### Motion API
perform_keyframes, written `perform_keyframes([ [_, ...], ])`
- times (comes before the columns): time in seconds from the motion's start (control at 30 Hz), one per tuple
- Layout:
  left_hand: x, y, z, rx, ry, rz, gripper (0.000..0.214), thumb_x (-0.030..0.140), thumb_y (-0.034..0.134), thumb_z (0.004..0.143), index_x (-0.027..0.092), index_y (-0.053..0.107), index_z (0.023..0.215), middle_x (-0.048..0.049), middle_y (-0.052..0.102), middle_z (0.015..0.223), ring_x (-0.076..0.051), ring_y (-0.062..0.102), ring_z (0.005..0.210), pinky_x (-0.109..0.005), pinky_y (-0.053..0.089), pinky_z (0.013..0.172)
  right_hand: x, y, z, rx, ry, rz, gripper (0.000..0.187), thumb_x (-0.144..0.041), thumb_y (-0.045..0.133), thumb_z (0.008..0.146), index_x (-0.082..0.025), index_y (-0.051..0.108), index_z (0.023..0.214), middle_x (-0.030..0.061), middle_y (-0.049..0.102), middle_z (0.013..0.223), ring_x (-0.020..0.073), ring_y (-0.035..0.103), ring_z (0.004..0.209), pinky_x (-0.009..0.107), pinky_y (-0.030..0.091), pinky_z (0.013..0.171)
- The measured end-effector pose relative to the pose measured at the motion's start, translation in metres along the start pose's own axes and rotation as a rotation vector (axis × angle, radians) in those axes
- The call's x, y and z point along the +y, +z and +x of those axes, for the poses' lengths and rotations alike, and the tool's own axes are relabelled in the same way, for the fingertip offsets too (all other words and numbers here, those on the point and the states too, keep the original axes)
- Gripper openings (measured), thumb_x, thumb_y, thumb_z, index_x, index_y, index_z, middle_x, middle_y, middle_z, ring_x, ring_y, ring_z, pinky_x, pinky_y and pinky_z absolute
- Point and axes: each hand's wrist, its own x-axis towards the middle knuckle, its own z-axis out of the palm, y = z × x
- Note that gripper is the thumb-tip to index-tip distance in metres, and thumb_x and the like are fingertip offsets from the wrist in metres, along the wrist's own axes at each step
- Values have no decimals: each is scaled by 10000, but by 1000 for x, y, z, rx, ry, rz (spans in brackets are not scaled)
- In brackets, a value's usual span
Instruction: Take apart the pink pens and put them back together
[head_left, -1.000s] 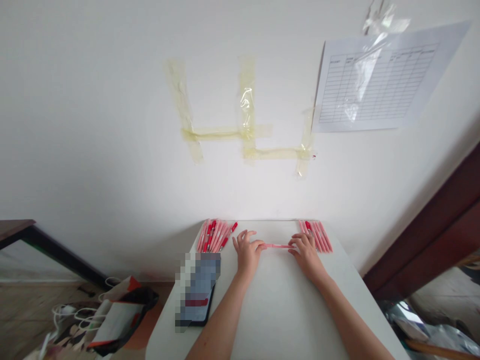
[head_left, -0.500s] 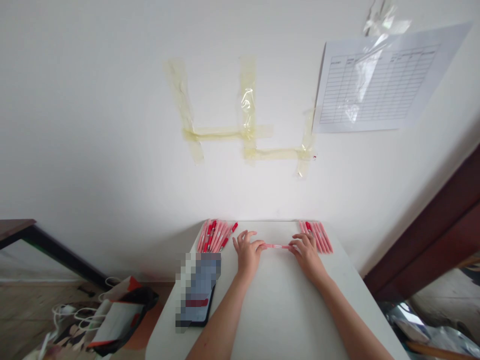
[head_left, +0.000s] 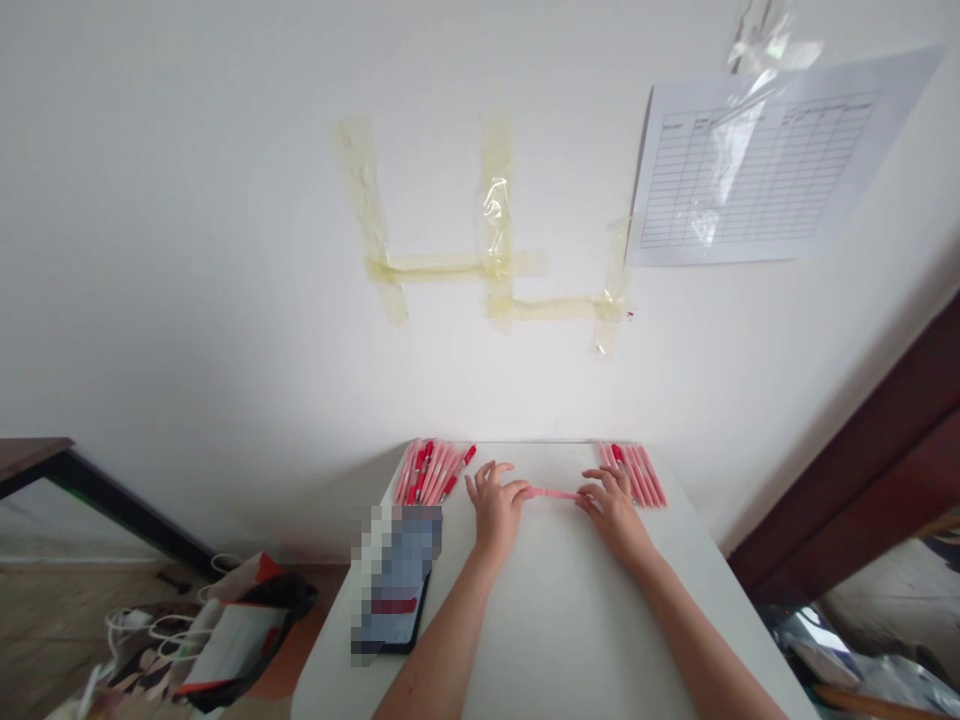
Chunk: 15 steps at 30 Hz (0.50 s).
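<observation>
The left hand (head_left: 495, 507) and right hand (head_left: 615, 506) each pinched one end of a pink pen (head_left: 555, 493), held level between them. Any push or pull seemed best kept straight along its length.

Pink pens (head_left: 433, 471) with red caps, white table (head_left: 555, 620), yellowed tape (head_left: 495, 215).

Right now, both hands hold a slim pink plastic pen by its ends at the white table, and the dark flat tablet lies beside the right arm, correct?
Not quite: the head view shows the dark flat tablet beside the left arm. The left hand and right hand do hold the slim pink plastic pen by its ends at the white table.
</observation>
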Motion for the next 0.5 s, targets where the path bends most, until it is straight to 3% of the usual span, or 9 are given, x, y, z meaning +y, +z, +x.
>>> perform_keyframes([
  [0.3,-2,0,1,-7,-16,6,94,288,710,844,335,791,858,-31,640,1273,-306,415,1338,-714,135,1171,5,0,0,61,-22,-7,168,-384,584,948,-266,701,971,86,655,1141,307,484,1202,552,456,1019],
  [0.5,-2,0,2,3,-39,45,137,289,635,898,305,770,916,-45,647,1254,-295,438,1320,-725,181,1157,3,-2,2,87,37,12,216,-394,534,971,-272,698,1039,95,653,1100,301,493,1169,523,468,984],
])
